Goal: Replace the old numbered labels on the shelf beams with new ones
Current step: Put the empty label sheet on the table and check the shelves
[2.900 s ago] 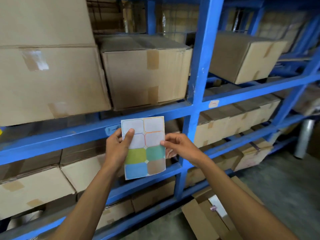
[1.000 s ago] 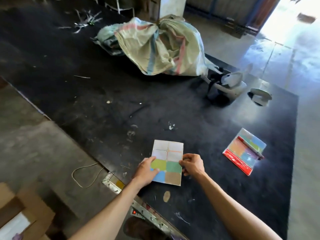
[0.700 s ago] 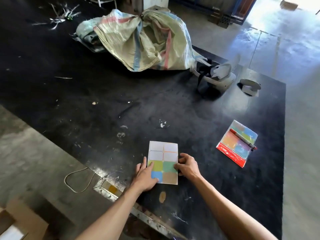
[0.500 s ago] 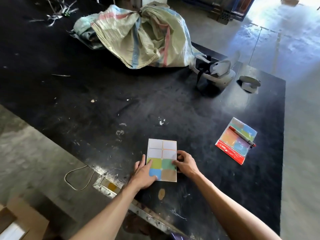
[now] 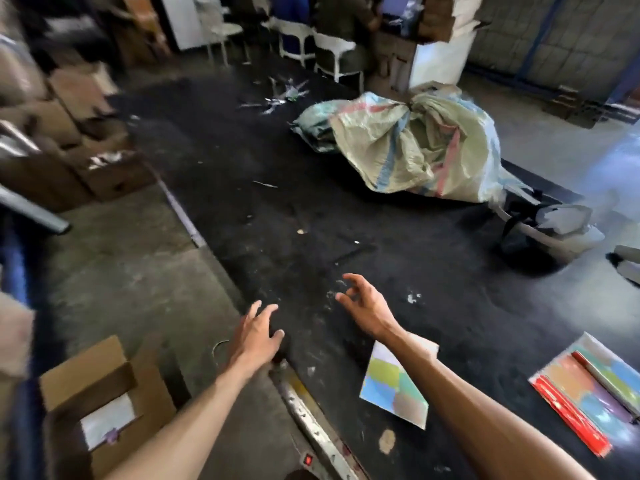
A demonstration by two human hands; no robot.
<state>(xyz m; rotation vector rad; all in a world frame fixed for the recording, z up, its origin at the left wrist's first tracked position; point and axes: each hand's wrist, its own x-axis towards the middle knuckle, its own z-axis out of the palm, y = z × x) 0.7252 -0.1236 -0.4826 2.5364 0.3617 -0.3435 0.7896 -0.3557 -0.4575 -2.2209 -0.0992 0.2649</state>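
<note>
The sheet of coloured labels (image 5: 389,388) lies flat on the black mat (image 5: 346,216), partly under my right forearm. My left hand (image 5: 258,336) hovers open over the mat's left edge, fingers spread, holding nothing. Above the sheet, my right hand (image 5: 363,304) is lifted with curled, parted fingers and nothing in it. A packet of more coloured label sheets (image 5: 595,386) with a red edge lies at the lower right. No shelf beam is in view.
A tied woven sack (image 5: 412,147) lies on the far part of the mat. An open cardboard box (image 5: 100,393) stands on the concrete floor at lower left. More boxes are stacked at far left. White chairs (image 5: 322,46) stand at the back.
I turned from the blue shelf to the mat and laid the label sheet down. Both hands have now let go of it and lifted away; the view has swung up and left.
</note>
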